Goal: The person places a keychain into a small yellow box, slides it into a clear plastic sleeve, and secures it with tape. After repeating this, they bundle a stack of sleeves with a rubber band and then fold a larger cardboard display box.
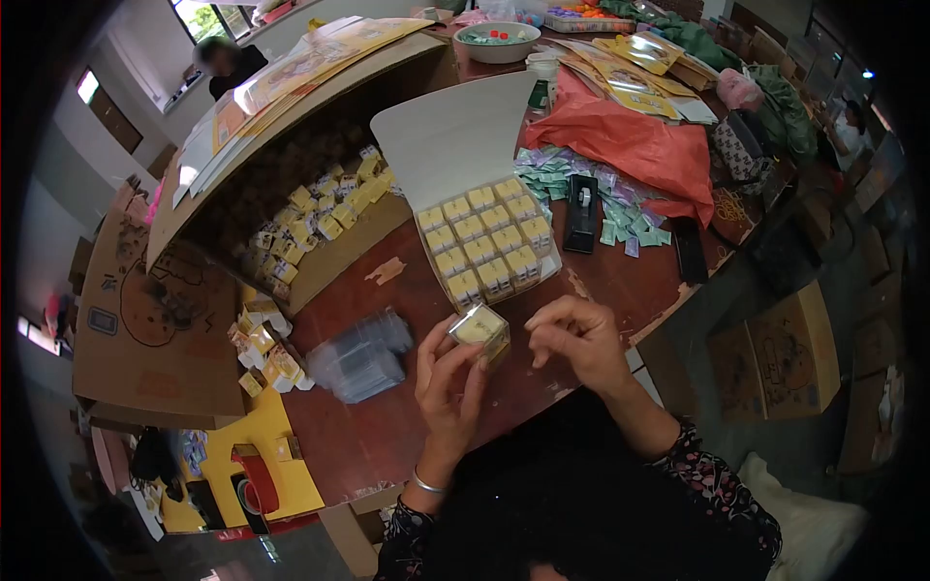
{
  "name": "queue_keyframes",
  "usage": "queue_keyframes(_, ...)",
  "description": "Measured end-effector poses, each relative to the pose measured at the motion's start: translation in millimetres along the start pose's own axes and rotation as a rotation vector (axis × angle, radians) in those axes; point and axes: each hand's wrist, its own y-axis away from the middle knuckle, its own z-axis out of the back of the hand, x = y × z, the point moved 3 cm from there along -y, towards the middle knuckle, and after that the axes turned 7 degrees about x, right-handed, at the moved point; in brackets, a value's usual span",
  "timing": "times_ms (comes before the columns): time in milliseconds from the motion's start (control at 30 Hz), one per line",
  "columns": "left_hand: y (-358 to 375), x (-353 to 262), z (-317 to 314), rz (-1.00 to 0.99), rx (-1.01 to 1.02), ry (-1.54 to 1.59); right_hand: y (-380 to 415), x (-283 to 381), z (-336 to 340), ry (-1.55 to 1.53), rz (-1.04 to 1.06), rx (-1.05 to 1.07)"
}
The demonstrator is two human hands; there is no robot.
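My left hand [450,380] grips a small box [481,329] with a yellow inside and a shiny clear top, holding it above the red-brown table. Just to the right, my right hand [578,339] is apart from it, fingers curled in and thumb close to the index finger; whatever they pinch, if anything, is too small to see. Beyond the hands stands a white carton [449,145] with its lid raised, filled with rows of small yellow boxes [481,242]. Clear plastic sleeves [360,356] lie in a stack to the left of my left hand.
A large cardboard box [383,218] on its side holds many loose small boxes [334,218]. Green and purple sachets [552,174], a black tape dispenser [581,213], a red plastic bag [630,145] and a phone [689,250] lie to the right. Another person [237,70] is at far left.
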Motion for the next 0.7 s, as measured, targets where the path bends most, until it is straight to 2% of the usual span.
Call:
queue_keyframes(133,-1,-4,-4,-0.09,0.005,-0.068,-2,-11,-24,-0.043,-0.009,0.024)
queue_keyframes(333,3,0,-6,-0.133,-0.01,-0.109,-4,-12,-29,0.17,0.015,-0.02)
queue_keyframes(500,6,2,-7,-0.085,-0.003,-0.061,-8,-10,-18,0.266,-0.146,-0.086)
queue_keyframes(567,8,3,-7,-0.031,0.016,0.006,-8,-19,-9,0.371,-0.075,-0.115)
queue_keyframes(700,9,8,-11,0.139,0.049,0.295,-14,-5,-8,0.78,0.509,-0.14)
